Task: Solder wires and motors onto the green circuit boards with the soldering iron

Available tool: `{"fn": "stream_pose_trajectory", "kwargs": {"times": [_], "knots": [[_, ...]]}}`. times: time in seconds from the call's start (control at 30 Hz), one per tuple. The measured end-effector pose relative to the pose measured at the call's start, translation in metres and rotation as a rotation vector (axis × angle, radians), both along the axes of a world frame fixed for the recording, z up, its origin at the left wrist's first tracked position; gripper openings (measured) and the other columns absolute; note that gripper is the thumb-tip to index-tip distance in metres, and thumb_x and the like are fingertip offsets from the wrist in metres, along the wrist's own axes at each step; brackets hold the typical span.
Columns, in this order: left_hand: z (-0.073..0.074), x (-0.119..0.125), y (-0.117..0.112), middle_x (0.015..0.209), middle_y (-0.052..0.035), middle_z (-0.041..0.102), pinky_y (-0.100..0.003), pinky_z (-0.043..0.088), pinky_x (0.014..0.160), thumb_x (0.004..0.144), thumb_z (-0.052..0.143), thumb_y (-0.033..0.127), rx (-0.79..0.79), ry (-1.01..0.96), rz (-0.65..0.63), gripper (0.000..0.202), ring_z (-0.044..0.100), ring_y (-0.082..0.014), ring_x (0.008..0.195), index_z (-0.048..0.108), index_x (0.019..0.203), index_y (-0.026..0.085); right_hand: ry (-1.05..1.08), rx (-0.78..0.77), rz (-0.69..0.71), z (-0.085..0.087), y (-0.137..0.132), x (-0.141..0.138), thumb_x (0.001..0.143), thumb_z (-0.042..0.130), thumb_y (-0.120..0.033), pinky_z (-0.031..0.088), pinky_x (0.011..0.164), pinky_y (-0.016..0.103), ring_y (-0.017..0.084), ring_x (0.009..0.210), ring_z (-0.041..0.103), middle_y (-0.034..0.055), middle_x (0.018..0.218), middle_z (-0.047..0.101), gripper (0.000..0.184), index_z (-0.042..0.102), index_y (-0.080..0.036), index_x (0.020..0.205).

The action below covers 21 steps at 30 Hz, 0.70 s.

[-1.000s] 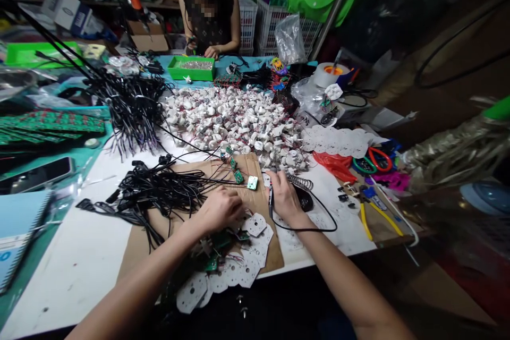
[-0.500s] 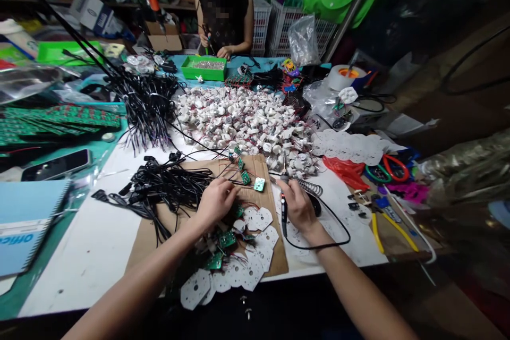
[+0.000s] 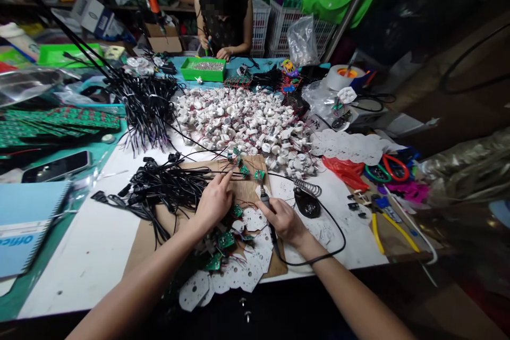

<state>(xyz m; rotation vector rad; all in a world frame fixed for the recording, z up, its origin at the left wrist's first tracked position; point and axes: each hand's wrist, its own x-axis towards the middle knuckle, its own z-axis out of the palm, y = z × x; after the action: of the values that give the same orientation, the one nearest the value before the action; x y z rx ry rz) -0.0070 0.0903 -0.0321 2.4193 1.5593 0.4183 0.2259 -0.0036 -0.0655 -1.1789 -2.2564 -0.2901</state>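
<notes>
Right hand (image 3: 287,220) is closing around a soldering iron (image 3: 264,199), its fingers wrapped on the dark handle. The iron's long axis is running away from the person and slightly leftward, so its tip is pointing at a small green board (image 3: 259,175) lying just ahead and to the left of this hand. Whether the tip is touching the board, I cannot tell. Of the two, the right hand's tool is reaching closest to it; the left hand (image 3: 215,199) is hovering or resting to the left, index finger pointing forward toward the next green board (image 3: 244,171). I cannot tell whether its fingertips are pinching a wire. Black cables (image 3: 167,180) are bunching just left of that hand, and perforated white plates (image 3: 243,273) are lying between the two forearms, nearer the person.

Just right of the right hand, a wire coil (image 3: 309,187) is standing beside a dark round piece. Well ahead of both hands, past the pile of white parts (image 3: 243,117), a green tray (image 3: 201,75) is holding many small silvery pieces, with a co-worker's hand (image 3: 224,53) resting beyond it. Farther left, another green tray (image 3: 43,58) is holding pale contents too unclear to name.
</notes>
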Motion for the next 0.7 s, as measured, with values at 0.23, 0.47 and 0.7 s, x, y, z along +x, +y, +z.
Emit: {"fn": "stream_pose_trajectory", "kwargs": {"times": [0.23, 0.47, 0.7], "knots": [[-0.001, 0.003, 0.007, 0.136, -0.0163, 0.063, -0.037, 0.056, 0.095, 0.089, 0.056, 0.013, 0.015, 0.025, -0.024, 0.052, 0.068, -0.0288, 0.112, 0.052, 0.141, 0.015, 0.053, -0.036, -0.018, -0.008, 0.008, -0.004, 0.104, 0.048, -0.009, 0.062, 0.076, 0.032, 0.021, 0.084, 0.065, 0.0112, 0.097, 0.065, 0.038, 0.067, -0.019, 0.134], [-0.001, 0.010, 0.002, 0.119, -0.0169, 0.068, -0.043, 0.054, 0.094, 0.095, 0.046, 0.010, 0.056, 0.141, -0.114, 0.024, 0.064, -0.0302, 0.108, 0.065, 0.107, 0.017, 0.225, 0.007, -0.087, 0.009, -0.020, -0.003, 0.101, 0.061, -0.012, 0.064, 0.077, 0.032, 0.021, 0.089, 0.070, 0.0104, 0.102, 0.068, 0.041, 0.059, -0.021, 0.141], [-0.006, 0.021, -0.001, 0.147, -0.0162, 0.058, -0.046, 0.046, 0.111, 0.098, 0.039, 0.007, 0.049, 0.105, -0.210, 0.044, 0.052, -0.0287, 0.136, 0.060, 0.135, 0.016, 0.473, -0.085, -0.106, 0.035, -0.048, -0.002, 0.101, 0.064, -0.018, 0.064, 0.074, 0.032, 0.021, 0.085, 0.072, 0.0087, 0.096, 0.067, 0.032, 0.064, -0.021, 0.132]]}}
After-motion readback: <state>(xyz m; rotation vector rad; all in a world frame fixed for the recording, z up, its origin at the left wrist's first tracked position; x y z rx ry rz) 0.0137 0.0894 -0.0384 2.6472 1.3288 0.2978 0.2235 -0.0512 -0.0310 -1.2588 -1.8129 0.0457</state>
